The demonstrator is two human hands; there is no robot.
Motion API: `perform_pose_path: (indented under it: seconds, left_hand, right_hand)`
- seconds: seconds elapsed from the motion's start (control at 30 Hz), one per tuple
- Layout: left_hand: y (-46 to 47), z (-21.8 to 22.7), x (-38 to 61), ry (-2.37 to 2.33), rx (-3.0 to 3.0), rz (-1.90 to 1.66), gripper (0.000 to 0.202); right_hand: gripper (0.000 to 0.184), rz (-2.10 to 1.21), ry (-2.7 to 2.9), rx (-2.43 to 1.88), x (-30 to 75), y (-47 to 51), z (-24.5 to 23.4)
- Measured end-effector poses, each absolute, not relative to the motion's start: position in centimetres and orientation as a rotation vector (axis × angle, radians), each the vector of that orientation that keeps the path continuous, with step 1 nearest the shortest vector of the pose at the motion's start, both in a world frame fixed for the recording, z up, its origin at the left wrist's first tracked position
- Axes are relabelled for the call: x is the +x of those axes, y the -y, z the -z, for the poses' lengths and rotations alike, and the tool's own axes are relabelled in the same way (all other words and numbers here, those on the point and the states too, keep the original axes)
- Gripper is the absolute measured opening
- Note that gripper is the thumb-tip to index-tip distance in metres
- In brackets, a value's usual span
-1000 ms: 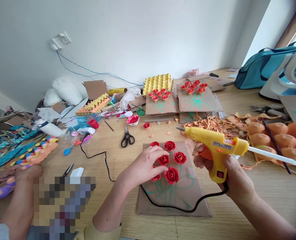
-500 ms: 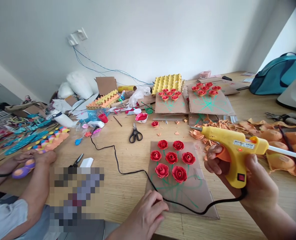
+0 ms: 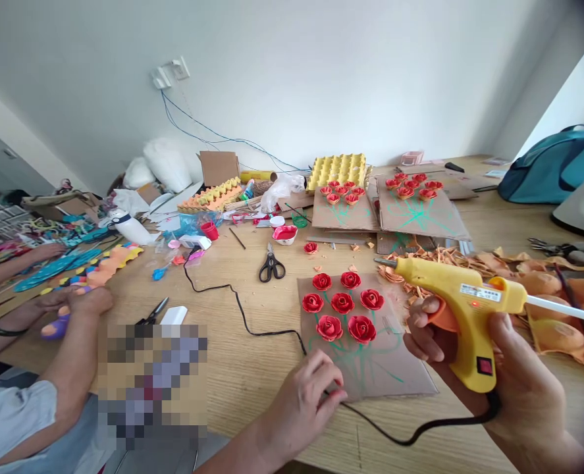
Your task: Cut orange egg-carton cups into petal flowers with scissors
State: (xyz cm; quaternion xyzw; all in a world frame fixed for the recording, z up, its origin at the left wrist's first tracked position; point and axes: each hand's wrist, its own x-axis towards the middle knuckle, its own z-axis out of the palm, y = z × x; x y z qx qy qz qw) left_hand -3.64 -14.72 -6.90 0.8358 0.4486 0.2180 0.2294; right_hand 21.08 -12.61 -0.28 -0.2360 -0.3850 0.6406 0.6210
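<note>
Wooden table (image 3: 252, 368), crowded. A cardboard sheet (image 3: 400, 375) lies flat near your edge, between your hands. Your right hand (image 3: 513, 388) is clamped round the glue gun (image 3: 469, 309), finger on the trigger, nozzle level and pointing left (raised off the wood, likely because the tip is hot). Your left hand (image 3: 304, 401) is loosely curled and grips nothing, its fingertips pinning the sheet's near-left corner. Seven red paper roses (image 3: 342, 303) cluster on the sheet's far half. The gun's black cord (image 3: 242, 316) runs under your left fingers.

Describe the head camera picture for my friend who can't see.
The right hand grips a yellow plastic hot-glue gun above a wooden table. The left hand rests on the corner of a brown cardboard sheet bearing seven red paper roses.
</note>
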Motion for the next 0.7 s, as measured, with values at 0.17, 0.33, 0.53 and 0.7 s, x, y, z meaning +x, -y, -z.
perform_pose_path:
  seconds: [0.17, 0.33, 0.53, 0.7]
  left_hand:
    - [10.1, 5.3, -3.8, -1.495, 2.436, -0.63, 0.035]
    - [9.0, 6.5, -2.9, -1.584, 2.504, -0.563, 0.048]
    - [12.4, 8.3, -2.7, -1.719, 2.323, -0.789, 0.067]
    - [12.8, 8.8, -3.9, -1.61, 2.256, -0.764, 0.064]
  right_hand:
    - [0.04, -1.545, 0.869, -0.548, 20.1, 12.7, 1.5]
    - [0.039, -1.555, 0.853, -0.558, 20.1, 11.9, 3.0]
    - [0.039, -1.543, 0.863, -0.57, 20.9, 11.6, 3.6]
    - [0.04, -1.554, 0.877, -0.587, 20.9, 11.5, 3.6]
